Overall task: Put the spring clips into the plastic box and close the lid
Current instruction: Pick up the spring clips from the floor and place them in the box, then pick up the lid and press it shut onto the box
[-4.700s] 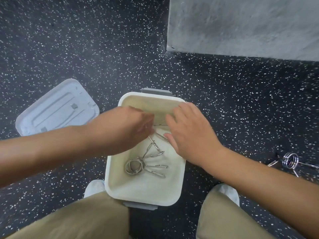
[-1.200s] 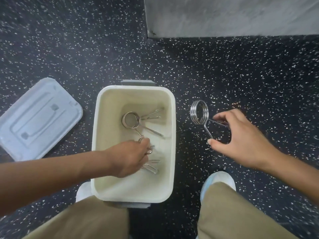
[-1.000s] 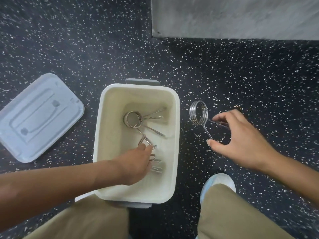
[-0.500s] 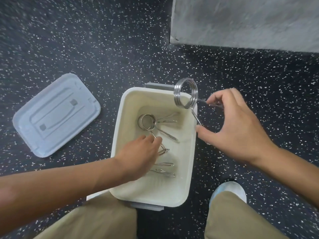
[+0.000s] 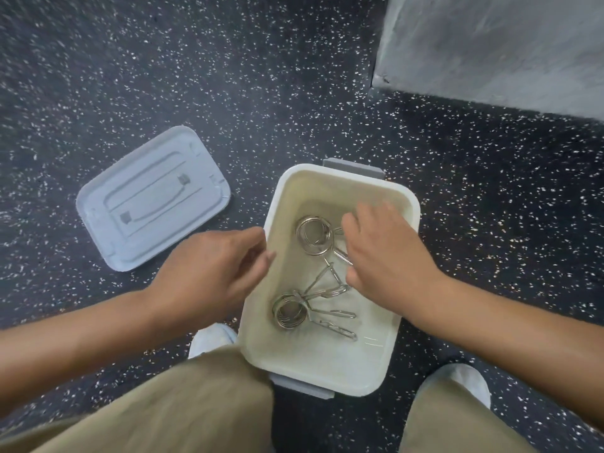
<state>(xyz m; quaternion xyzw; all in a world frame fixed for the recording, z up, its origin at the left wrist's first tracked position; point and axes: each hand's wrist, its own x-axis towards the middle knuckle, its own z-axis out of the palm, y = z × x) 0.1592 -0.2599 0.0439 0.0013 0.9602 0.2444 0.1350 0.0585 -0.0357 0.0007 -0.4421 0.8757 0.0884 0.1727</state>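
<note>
Right hand [image 5: 382, 250] over spring clips [image 5: 313, 240] inside plastic box [image 5: 327, 364], fingers spread. Left hand [image 5: 209, 269] at left rim, fingers loosely curled, empty. Lid [image 5: 150, 197] on floor, left.

Plastic box [image 5: 330, 364]: cream-white, with grey latch tabs at its far and near ends. Spring clips [image 5: 313, 240] inside the box: bright silver metal. Lid [image 5: 152, 196], left of the box: pale blue-grey. Floor [image 5: 196, 76] around the box: black, speckled white. Trousers [image 5: 183, 407], nearside of the box: khaki tan.
</note>
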